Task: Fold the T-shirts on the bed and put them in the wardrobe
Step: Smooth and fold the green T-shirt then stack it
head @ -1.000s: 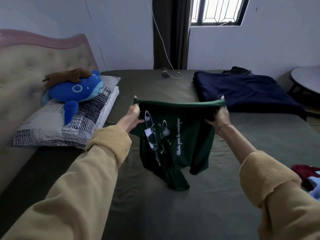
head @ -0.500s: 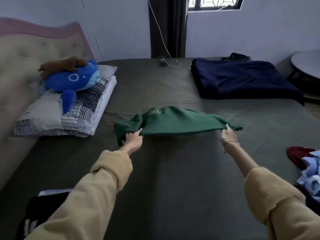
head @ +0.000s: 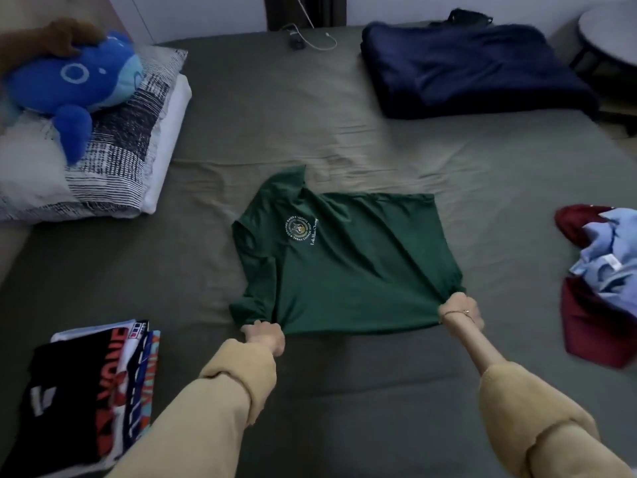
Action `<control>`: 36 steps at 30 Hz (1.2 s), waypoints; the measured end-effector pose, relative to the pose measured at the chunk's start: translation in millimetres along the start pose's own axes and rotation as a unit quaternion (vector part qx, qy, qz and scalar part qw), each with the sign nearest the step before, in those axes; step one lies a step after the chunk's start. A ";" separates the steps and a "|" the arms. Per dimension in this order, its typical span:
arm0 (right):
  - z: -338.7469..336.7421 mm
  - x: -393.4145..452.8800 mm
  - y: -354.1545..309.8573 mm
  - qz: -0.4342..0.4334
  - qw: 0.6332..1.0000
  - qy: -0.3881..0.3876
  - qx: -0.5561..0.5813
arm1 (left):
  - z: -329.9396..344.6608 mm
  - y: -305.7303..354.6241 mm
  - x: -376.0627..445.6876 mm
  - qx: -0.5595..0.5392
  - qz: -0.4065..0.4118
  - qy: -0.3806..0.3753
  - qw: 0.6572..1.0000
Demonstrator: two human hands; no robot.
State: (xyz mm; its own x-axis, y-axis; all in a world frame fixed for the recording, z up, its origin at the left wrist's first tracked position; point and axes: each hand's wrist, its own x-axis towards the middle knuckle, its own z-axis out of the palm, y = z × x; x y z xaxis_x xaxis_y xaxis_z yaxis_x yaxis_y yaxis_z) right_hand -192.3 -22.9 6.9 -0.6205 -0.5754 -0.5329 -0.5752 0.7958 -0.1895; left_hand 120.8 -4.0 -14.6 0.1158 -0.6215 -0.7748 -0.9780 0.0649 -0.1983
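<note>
A dark green T-shirt (head: 348,260) with a round white crest lies spread flat in the middle of the bed (head: 310,125). Its collar points left and its hem points right. My left hand (head: 263,334) grips the near left corner by the sleeve. My right hand (head: 460,308) pinches the near right corner at the hem. A stack of folded T-shirts (head: 89,388) sits on the bed at the near left. A loose heap of dark red and light blue clothes (head: 599,281) lies at the right edge.
A folded navy blanket (head: 472,70) lies at the far right of the bed. Patterned pillows (head: 103,150) with a blue plush toy (head: 72,81) sit at the far left. A charger cable (head: 310,39) rests at the far edge. A round side table (head: 610,36) stands beyond the bed.
The green T-shirt hung from both hands in the air, then was laid on the bed and drawn toward me. It now lies flat, and my view has tilted down.
</note>
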 end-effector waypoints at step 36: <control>-78.3 -32.0 -114.2 -0.199 0.943 -0.266 -0.009 | -167.7 0.2 -23.0 -0.458 0.132 0.080 0.876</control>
State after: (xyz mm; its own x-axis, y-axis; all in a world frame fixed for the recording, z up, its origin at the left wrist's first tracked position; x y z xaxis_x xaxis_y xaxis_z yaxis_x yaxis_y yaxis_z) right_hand -148.5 -110.1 110.2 -0.0008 -0.6479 -0.7617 -0.7180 0.5305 -0.4505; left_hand 88.9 -120.6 103.8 -0.0904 -0.7852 -0.6126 -0.7047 -0.3842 0.5964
